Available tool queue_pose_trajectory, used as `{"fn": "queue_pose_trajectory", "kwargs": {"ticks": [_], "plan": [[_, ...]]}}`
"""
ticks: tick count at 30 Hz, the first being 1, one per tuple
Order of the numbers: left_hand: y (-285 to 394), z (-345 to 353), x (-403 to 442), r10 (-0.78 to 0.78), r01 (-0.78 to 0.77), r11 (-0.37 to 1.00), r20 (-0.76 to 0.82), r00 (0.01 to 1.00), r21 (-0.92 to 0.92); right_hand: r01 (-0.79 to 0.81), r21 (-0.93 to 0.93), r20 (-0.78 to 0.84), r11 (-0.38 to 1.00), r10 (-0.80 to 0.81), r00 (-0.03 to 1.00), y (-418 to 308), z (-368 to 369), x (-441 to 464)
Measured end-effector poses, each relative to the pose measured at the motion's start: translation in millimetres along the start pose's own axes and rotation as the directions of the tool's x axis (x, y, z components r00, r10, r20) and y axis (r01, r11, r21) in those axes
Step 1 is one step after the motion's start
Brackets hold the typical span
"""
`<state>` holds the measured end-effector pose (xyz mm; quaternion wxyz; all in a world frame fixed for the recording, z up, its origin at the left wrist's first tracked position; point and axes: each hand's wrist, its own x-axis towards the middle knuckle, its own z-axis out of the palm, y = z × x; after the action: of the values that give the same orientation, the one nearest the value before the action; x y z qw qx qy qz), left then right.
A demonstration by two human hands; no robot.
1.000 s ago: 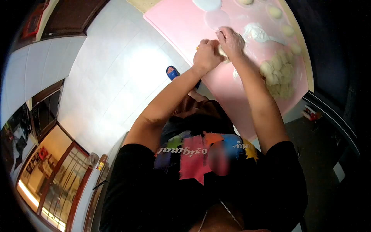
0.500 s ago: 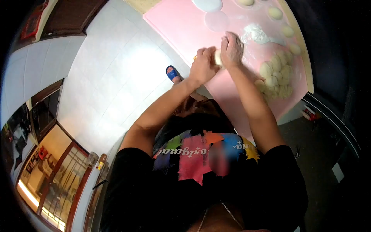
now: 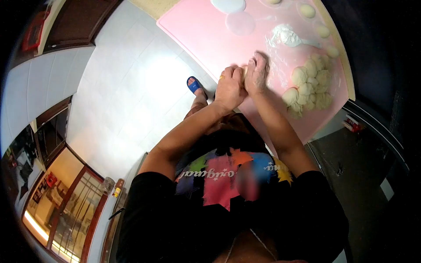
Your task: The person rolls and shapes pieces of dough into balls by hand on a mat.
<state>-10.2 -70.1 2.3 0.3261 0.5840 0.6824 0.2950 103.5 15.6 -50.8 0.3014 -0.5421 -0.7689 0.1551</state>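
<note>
A pale piece of dough [image 3: 245, 73] is pressed between my two hands over the pink mat [image 3: 206, 37], mostly hidden by fingers. My left hand [image 3: 230, 89], with a yellow ring, curls its fingers round the dough's left side. My right hand [image 3: 257, 75] lies along the other side, fingers drawn together and whitened with flour. To the right, a heap of small floured dough pieces [image 3: 310, 83] covers part of the mat. Beyond my hands is a mound of white flour [image 3: 284, 35] with a white handle-like piece beside it.
Several round dough balls [image 3: 308, 11] line the mat's far right edge. At the top lie a white disc [image 3: 229, 4] and a translucent disc [image 3: 240, 23]. The mat's left edge borders the tiled floor [image 3: 136, 79], where my foot wears a blue slipper [image 3: 193, 84].
Both hands have come slightly nearer my body, with the dough still between them. My right hand has dropped lower and turned more on its side. The view has shifted slightly.
</note>
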Motion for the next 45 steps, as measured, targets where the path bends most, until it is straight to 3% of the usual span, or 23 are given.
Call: {"fn": "queue_pose_trajectory", "kwargs": {"ticks": [3,5,7,9,11,12,13,15,17,19,22,25,27,28,29,31,33,37,40,42,43,44,45], "plan": [[-18.8,-8.2,24.8,-0.032,0.044,0.98,0.064,0.997,-0.196,0.071,-0.085,0.07,0.994,-0.065,0.995,-0.1,0.1,35.8],[-13.3,-17.8,44.2,-0.078,0.087,0.978,0.051,0.996,-0.189,0.127,-0.067,0.121,0.99,-0.118,0.986,4.2,2.6,59.5],[-0.4,-30.1,66.2,-0.265,0.3,0.944,0.23,0.937,-0.136,0.22,0.015,0.177,0.975,-0.22,0.959,5.4,3.5,77.0],[6.0,-20.0,69.3,-0.256,0.279,0.955,0.196,0.947,-0.099,0.203,-0.048,0.241,0.978,-0.186,0.952,1.3,-0.1,84.2],[9.6,-7.1,65.4,-0.223,0.224,0.975,0.058,0.973,-0.001,-0.079,0.147,0.372,0.986,0.019,0.928,-1.3,0.2,88.9],[17.4,-7.8,55.5,-0.204,0.203,0.978,0.026,0.979,0.044,-0.482,0.363,0.455,0.798,0.3,0.839,-6.5,-7.3,81.2],[16.2,-1.3,43.2,-0.124,0.124,0.99,-0.009,0.992,0.072,-0.765,0.493,0.59,0.415,0.486,0.644,-14.4,-19.1,68.8],[11.2,8.6,15.1,0.004,-0.003,1.0,-0.032,0.999,0.023,-0.548,0.389,0.184,0.74,0.521,0.834,-17.8,-5.6,25.9],[7.0,8.6,-5.1,0.099,-0.101,0.995,-0.069,0.993,-0.026,0.036,0.068,-0.062,0.997,-0.032,0.998,-4.6,-5.8,-3.4],[-5.2,9.3,-2.6,0.188,-0.197,0.978,-0.116,0.975,-0.07,0.059,0.014,-0.074,0.998,-0.058,0.996,-2.7,-3.0,7.0],[-20.2,7.9,26.1,0.216,-0.209,0.907,-0.021,0.976,-0.365,0.142,0.028,0.122,0.989,-0.144,0.982,-4.3,-8.2,50.8],[-16.6,3.5,57.1,0.122,-0.095,0.762,-0.003,0.993,-0.64,0.053,-0.01,0.25,0.999,-0.049,0.967,-9.8,-7.8,76.1],[-12.9,13.1,56.8,0.068,-0.07,0.791,-0.025,0.997,-0.608,0.022,-0.032,0.237,0.999,-0.014,0.971,-9.2,-8.2,74.1],[-8.2,16.0,50.4,0.087,-0.078,0.847,-0.009,0.996,-0.526,-0.382,0.286,0.304,0.879,0.294,0.906,-11.0,-12.6,62.8],[-5.0,16.8,41.2,0.102,-0.088,0.894,0.008,0.995,-0.439,-0.686,0.515,0.46,0.514,0.51,0.727,-12.0,-13.4,53.5],[-25.2,21.0,25.6,0.233,-0.23,0.919,-0.029,0.972,-0.32,-0.313,0.284,0.051,0.906,0.312,0.949,-34.5,-0.6,22.8],[-24.0,22.8,1.6,0.257,-0.26,0.964,-0.05,0.965,-0.054,-0.118,0.126,-0.054,0.985,0.125,0.991,-26.1,5.8,0.7],[-45.0,16.4,22.5,0.333,-0.337,0.916,-0.058,0.941,-0.219,0.123,0.056,0.072,0.991,-0.127,0.989,-8.3,12.9,42.4],[-39.9,1.1,60.8,0.116,-0.013,0.762,0.116,0.986,-0.648,0.125,0.038,0.23,0.991,-0.13,0.964,-14.4,7.2,73.5],[-36.3,4.9,59.5,0.146,-0.092,0.803,0.045,0.988,-0.589,-0.236,0.136,0.479,0.962,0.144,0.866,-23.8,2.3,85.3],[-35.7,10.5,56.4,0.174,-0.162,0.837,-0.025,0.984,-0.523,-0.238,0.137,0.477,0.962,0.146,0.867,-25.7,4.2,79.1],[-34.0,15.7,41.0,0.116,-0.093,0.916,0.037,0.993,-0.391,-0.447,0.192,0.442,0.874,0.33,0.834,-28.0,5.5,64.2],[-33.2,19.8,28.3,0.117,-0.093,0.915,0.039,0.992,-0.393,-0.43,0.23,0.286,0.873,0.361,0.887,-31.5,7.2,41.7]]}}
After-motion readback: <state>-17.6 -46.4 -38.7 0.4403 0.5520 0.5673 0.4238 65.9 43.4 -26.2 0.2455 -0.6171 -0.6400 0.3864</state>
